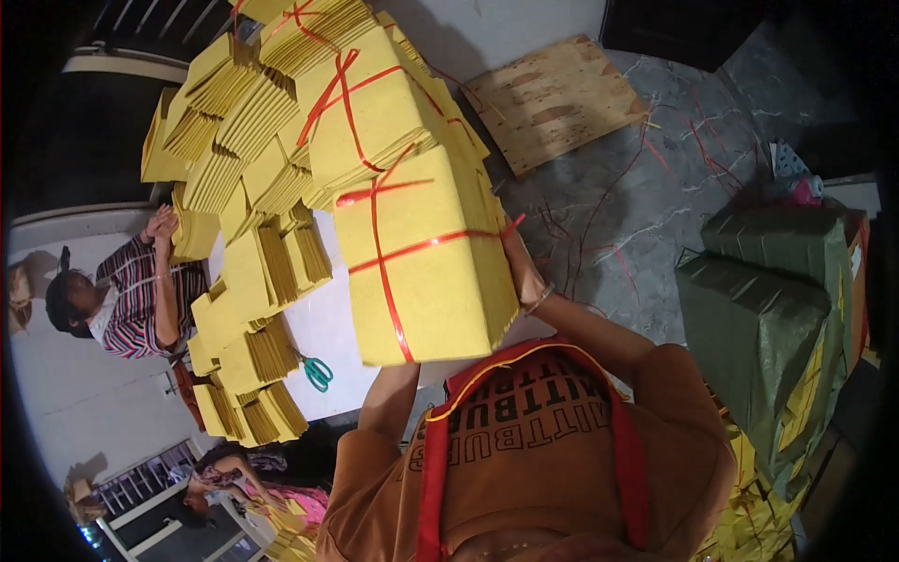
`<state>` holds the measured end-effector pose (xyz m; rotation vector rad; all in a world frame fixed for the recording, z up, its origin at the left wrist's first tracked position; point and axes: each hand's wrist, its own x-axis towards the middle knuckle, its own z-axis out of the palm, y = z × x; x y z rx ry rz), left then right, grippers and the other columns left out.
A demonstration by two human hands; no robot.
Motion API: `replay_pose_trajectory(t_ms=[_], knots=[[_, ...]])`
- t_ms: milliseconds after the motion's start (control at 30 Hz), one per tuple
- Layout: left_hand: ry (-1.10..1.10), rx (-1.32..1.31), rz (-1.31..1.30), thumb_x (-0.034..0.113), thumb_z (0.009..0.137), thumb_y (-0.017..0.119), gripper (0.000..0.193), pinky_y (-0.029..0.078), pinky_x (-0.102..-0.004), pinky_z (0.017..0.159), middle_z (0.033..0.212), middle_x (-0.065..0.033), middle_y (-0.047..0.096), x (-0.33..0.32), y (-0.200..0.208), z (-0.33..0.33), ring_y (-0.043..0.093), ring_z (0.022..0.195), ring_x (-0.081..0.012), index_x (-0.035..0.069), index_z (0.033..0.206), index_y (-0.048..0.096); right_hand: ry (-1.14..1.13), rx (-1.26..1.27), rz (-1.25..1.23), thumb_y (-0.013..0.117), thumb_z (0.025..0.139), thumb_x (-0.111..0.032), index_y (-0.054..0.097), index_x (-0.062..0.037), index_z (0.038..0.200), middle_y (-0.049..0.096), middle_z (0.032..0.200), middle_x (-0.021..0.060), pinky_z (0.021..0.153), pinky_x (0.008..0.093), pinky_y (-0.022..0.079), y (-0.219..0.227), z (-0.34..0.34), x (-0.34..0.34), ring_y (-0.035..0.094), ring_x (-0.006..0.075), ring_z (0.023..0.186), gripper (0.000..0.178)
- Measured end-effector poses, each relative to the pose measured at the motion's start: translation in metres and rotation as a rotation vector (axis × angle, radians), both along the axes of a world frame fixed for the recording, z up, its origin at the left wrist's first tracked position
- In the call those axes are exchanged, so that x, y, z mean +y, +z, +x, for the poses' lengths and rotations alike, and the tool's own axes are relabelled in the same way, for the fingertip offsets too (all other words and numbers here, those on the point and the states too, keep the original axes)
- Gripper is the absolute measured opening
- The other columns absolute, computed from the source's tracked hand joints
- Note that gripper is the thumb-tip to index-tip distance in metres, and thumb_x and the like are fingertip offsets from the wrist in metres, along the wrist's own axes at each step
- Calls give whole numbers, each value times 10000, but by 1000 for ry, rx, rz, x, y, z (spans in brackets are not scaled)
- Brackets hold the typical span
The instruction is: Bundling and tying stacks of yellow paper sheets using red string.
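Fingers of the right hand [521, 270] grasp the right side of the tied yellow bundle [431, 300], their tips out of sight behind it; the left forearm [389, 398] reaches up to its lower edge, but the left hand is hidden, so whether those fingers grip or merely prop the load cannot be told. The bundle is close in front of the person's chest, by the white table [323, 328], with another tied bundle [361, 112] just beyond it. Red ribbon [378, 239] crosses its near face in both directions. Good handling here probably means bearing the weight with broad palms on the stacked paper and sparing the ribbon, since a tug there could loosen the tie or crease the outer sheets. Squeezing evenly from both sides should stop the inner layers from slipping. Elbows held near the body would steady it, and a level path would stay clear of the loose stacks [248, 276] and the green-handled scissors [318, 374] on the left
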<state>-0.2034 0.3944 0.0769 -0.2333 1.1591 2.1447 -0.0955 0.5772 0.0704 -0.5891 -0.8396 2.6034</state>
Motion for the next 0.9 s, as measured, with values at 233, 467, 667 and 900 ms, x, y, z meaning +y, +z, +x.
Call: replay_pose_trajectory(t_ms=[233,467,667,900], knots=[[196,33,-75,427,883,362,506,433,-350,827,1160,-106,491,-79,22,7,498,1014,-210,37,1203,394,128,-156,409,380,868,-434,216,33,1293,345,1258,173,945,302,287,18,-9,-59,342,251,1152,653],[308,73,-20,418,882,370,494,440,-345,819,1162,-102,491,-108,18,-39,502,1010,-210,48,1209,392,288,-175,673,323,858,-482,246,32,1282,267,1313,231,999,359,215,-12,-83,-105,250,323,1231,670],[354,41,38,410,881,377,485,447,-341,812,1164,-98,490,-118,4,-47,506,1007,-209,58,1214,390,294,-312,634,275,801,-612,256,-49,1302,232,1341,217,1023,387,140,-8,-96,-105,182,324,1259,754],[402,26,34,401,880,385,475,454,-337,804,1167,-94,490,-120,-15,-41,510,1003,-208,69,1220,388,291,-6,426,415,871,-395,331,-55,1275,398,1251,100,924,320,313,20,-81,-74,372,179,1141,535]])
